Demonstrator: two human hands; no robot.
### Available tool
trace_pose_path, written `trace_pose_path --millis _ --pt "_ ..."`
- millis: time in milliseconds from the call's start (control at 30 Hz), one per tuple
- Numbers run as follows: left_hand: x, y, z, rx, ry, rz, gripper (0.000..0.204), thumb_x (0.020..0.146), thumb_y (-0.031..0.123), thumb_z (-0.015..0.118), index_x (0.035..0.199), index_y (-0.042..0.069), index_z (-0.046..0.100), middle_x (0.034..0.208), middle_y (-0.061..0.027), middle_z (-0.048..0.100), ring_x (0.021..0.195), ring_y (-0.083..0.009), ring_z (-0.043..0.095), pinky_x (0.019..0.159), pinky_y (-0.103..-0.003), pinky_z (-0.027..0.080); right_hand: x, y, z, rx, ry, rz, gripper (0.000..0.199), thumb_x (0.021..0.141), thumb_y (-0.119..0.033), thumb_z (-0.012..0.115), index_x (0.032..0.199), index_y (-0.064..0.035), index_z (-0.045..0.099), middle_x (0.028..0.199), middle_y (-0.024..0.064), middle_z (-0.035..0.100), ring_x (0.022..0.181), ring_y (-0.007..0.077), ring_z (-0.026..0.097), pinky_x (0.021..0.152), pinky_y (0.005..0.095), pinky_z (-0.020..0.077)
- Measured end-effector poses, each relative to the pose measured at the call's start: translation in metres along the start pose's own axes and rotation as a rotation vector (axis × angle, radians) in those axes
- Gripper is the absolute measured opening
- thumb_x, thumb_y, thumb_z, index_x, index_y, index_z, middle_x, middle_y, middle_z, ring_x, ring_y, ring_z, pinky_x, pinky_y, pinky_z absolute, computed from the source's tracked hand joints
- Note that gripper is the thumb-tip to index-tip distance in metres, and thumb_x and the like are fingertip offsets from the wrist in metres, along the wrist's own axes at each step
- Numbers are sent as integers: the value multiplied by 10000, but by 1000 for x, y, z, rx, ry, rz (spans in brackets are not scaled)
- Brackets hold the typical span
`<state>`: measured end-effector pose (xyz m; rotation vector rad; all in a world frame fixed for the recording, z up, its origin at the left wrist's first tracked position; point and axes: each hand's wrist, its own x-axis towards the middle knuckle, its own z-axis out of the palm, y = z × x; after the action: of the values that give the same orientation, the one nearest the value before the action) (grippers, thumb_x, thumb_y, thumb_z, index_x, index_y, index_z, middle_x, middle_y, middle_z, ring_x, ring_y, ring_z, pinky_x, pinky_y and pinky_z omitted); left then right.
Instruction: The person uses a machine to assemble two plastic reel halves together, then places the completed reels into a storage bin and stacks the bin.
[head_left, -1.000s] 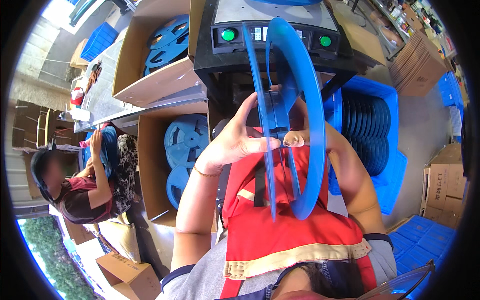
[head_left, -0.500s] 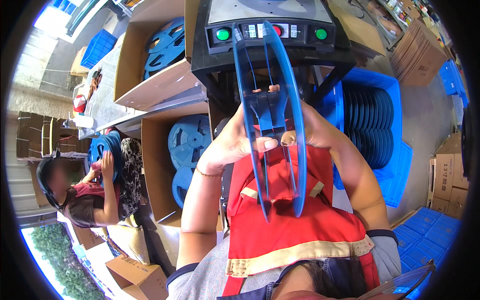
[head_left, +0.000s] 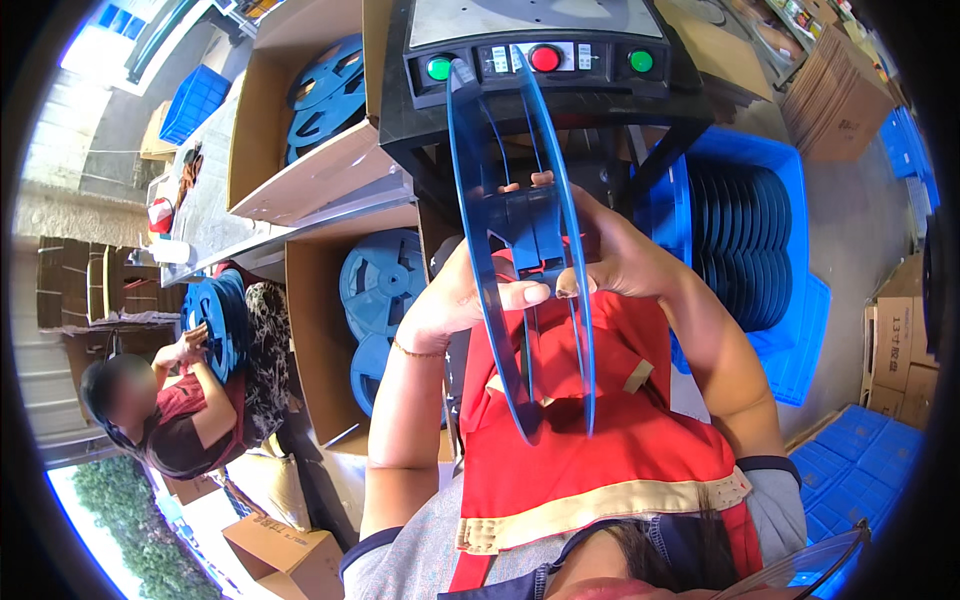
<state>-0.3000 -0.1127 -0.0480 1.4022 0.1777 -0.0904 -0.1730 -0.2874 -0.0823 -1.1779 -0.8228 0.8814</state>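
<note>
The person holds a blue plastic reel (head_left: 520,250) edge-on in front of the chest, just below the black machine (head_left: 540,60) with its green and red buttons. The left hand (head_left: 455,300) grips the hub from the left, thumb laid across its front; the right hand (head_left: 620,255) closes on the hub from the right, fingertips showing over the top between the two thin flanges. Both hands are grasping the reel — neither is free.

To do this well, the pressure should probably stay on the hub, not on the flanges, which look thin and likely to flex or crack. Keeping the reel upright and the thumbs meeting at the centre should steady it. A blue crate (head_left: 770,230) of stacked reels stands to the right, and cardboard boxes (head_left: 330,300) holding more reels to the left. A co-worker (head_left: 180,400) nearby handles another reel.
</note>
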Motion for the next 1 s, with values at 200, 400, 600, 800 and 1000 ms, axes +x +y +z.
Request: trace_pose_path --millis 200,400,600,800,1000 --pt "3 -3 -2 -118 -66 -25 806 703 203 854 1331 15 384 1059 -90 622 883 -141 631 768 -266 500 -2 -5 1 -120 13 55 1070 650 -278 871 1472 -45 226 1410 170 404 1264 240 440 1033 342 373" --pt "6 -3 6 -177 -82 -31 943 739 197 825 1432 15 211 1232 -155 550 1096 -226 597 912 -354 499 -8 11 -4 -48 29 27 1055 702 -326 833 1490 -55 186 1435 165 372 1303 236 392 1057 341 344" --pt "29 -37 15 504 -24 220 1166 697 495 785 1477 17 62 1492 -286 196 1249 -420 459 991 -413 449 -26 -2 -1 167 111 222 1036 711 -321 826 1467 -65 166 1393 121 339 1274 228 344 1049 337 315" --pt "83 -14 35 758 -309 229 1178 678 600 709 1482 32 62 1494 -320 144 1196 -483 469 930 -443 484 -65 32 -35 225 363 165 824 725 -267 802 1350 -70 302 1149 84 436 1042 193 431 910 325 387" --pt "218 105 -8 1469 439 790 579 847 250 658 1342 67 421 1391 -191 413 1265 -361 420 1052 -471 317 -138 10 -109 73 800 -90 616 739 -213 778 1234 -76 439 906 47 533 810 158 519 770 313 459"
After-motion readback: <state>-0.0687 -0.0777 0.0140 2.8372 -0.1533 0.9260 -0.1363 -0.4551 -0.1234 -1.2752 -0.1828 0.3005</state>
